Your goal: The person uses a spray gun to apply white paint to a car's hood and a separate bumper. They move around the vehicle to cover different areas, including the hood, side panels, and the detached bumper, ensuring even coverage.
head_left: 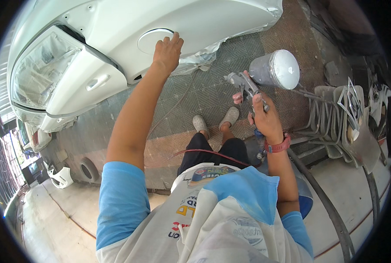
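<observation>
My left hand (167, 55) reaches up to the white car body (213, 22). Its bent fingers grip the right edge of a round fuel flap (151, 43), where a dark gap shows along the upper rim. Wrapped around a grey metal spray gun (244, 84) is my right hand (267, 116), away from the car on the right. A round paint cup (276, 70) with a pale lid is fixed to the gun, tilted outward. The gun's nozzle points left toward the car. A red watch band circles my right wrist.
Plastic sheeting covers the car window (44, 72) and hangs along the lower edge. Stacked metal-legged chairs (329, 116) crowd the right side. A red hose (208, 152) crosses in front of my body. A tyre (89, 170) and a white panel (60, 176) lie at left.
</observation>
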Demonstrator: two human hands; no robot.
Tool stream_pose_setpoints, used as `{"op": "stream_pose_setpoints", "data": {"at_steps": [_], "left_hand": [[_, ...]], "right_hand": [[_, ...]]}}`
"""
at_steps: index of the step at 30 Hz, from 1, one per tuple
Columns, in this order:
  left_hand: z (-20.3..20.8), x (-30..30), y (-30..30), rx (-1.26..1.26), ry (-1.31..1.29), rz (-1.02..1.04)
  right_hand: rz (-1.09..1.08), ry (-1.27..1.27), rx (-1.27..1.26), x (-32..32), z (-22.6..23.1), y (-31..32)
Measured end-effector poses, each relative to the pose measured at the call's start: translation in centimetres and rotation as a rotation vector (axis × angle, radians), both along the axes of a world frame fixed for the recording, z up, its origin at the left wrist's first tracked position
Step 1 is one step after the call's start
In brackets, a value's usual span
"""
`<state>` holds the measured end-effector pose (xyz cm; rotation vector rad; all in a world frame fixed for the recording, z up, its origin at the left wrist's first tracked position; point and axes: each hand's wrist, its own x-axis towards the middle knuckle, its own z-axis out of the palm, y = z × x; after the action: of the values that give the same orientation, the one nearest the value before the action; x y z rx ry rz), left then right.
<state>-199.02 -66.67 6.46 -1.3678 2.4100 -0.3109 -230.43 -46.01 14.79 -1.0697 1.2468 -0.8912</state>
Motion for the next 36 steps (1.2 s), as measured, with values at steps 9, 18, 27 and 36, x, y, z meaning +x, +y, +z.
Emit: {"op": "stream_pose_setpoints", "data": {"at_steps": [9,18,27,36], "left_hand": [[-0.6,-0.2,-0.4,-0.037,-0.029,0.001],[1.2,-0.6,4.6,-0.036,0.036,0.030],[5.8,5.9,15.5,0.094,0.039,0.225],[6.5,14.1,19.5,0.151,-0.011,0.382]], "right_hand": [[0.016,-0.031,0.026,-0.4,-1.1,0.1],[-0.036,-0.050,0.046,2.8,-1.6,-1.2],[-0.208,0.020,0.035,10.7,-2.7,-5.8],[-0.221,-0.028,0.039,21.3,-3.6,-8.1]]}}
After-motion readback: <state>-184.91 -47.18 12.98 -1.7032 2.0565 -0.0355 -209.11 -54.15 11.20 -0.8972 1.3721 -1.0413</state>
